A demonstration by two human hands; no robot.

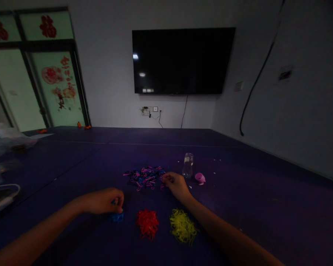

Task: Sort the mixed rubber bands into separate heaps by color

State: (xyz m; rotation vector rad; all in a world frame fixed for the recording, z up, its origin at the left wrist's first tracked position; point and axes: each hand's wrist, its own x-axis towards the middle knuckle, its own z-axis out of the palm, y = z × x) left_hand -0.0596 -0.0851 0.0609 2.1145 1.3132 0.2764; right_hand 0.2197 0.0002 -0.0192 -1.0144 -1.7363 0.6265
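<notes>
A mixed pile of small blue, purple and pink rubber bands (145,177) is spread over the middle of the purple table. At its right edge is my right hand (177,184), fingers pinched together at a few pinkish bands; whether one is between the fingertips is too dark to tell. My left hand (108,201) is curled just above a small heap of blue rubber bands (117,217), its thumb and fingers closed together. Nearer to me lie a heap of red rubber bands (147,223) and a heap of yellow rubber bands (183,226).
Behind my right hand stands a clear bottle (188,166), with a pink cap-like piece (200,178) beside it. Clear plastic bags (5,138) and a white cable (8,199) lie at the far left. A television (183,61) hangs on the wall.
</notes>
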